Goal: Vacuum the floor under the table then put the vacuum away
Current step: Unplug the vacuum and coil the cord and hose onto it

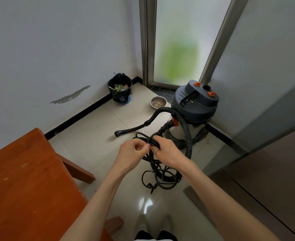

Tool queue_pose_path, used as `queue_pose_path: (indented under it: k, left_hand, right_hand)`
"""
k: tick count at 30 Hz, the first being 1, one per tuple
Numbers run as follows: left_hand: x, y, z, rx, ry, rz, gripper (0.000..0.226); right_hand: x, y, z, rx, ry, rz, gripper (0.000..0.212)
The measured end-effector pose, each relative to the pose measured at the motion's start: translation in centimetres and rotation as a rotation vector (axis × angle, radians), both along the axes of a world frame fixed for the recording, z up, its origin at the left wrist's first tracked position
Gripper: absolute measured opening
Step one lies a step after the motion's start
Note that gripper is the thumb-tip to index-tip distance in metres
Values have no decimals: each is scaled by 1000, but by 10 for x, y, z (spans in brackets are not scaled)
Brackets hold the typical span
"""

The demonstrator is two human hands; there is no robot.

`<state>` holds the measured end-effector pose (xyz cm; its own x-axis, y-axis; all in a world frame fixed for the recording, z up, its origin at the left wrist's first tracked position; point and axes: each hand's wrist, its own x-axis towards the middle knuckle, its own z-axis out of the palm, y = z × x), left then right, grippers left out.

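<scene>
We see both hands out front at mid-frame, working the black cord (158, 173) of the vacuum (194, 108). Right hand (167, 151) is clenched round a bunch of cord loops, back of hand toward us, fingers wrapped over the bundle. Left hand (132, 153) sits just beside it, fingertips curled in and pinching a strand at the bundle's near side; the two hands nearly touch. Rest of cord hangs below the hands in loose loops, lowest ones look to reach the floor (94, 146), though we can't tell contact for sure.

Vacuum stands upright in the far-right corner, against the wall, beside the frosted glass door (177, 40). Dark grey top w/ two orange knobs, metal drum below. Its ribbed hose (186, 136) leaves the front at an orange collar, arcs up and drops down on the right behind the right hand. A second hose section curves left and down; the nozzle end (118, 133) lies on the floor, apart from the hands.

Wooden table (24, 185) fills the lower left, one leg brace visible near the left forearm. Far corner: small bin (120, 89) w/ black liner and scraps inside, against the left wall. Metal bowl (158, 102) on the floor btwn bin and vacuum, near the door sill. Feet show at the bottom edge.
</scene>
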<state>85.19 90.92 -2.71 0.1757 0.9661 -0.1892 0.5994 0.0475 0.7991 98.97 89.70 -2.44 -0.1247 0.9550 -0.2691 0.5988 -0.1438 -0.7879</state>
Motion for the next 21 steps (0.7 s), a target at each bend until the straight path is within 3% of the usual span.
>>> queue_pose_path:
  k: [3, 5, 8, 10, 13, 17, 19, 21]
  left_hand:
    - [-18, 9, -17, -114, -184, 366, 20]
    - [-41, 21, -28, -186, -324, 601, 18]
    - [-60, 32, -39, -293, -187, 557, 16]
    - [-56, 32, -40, -404, -78, 378, 22]
    - [-40, 31, -24, -346, -90, 180, 19]
    - [-18, 40, 33, -37, -327, -8, 77]
    - [-7, 44, 56, -1, -312, -222, 97]
    - [-2, 48, 68, -18, -205, -387, 96]
  right_hand:
    - [14, -4, 0, 44, 39, -94, 17]
    - [30, -4, 3, 20, 271, -274, 17]
    - [52, 1, 13, -18, 781, -560, 12]
    - [58, 8, 22, 4, 928, -643, 15]
    - [58, 20, 36, 37, 802, -629, 21]
    - [49, 29, 46, 26, 494, -423, 25]
    - [42, 28, 46, 13, 367, -276, 22]
    - [37, 26, 47, 15, 250, -158, 15]
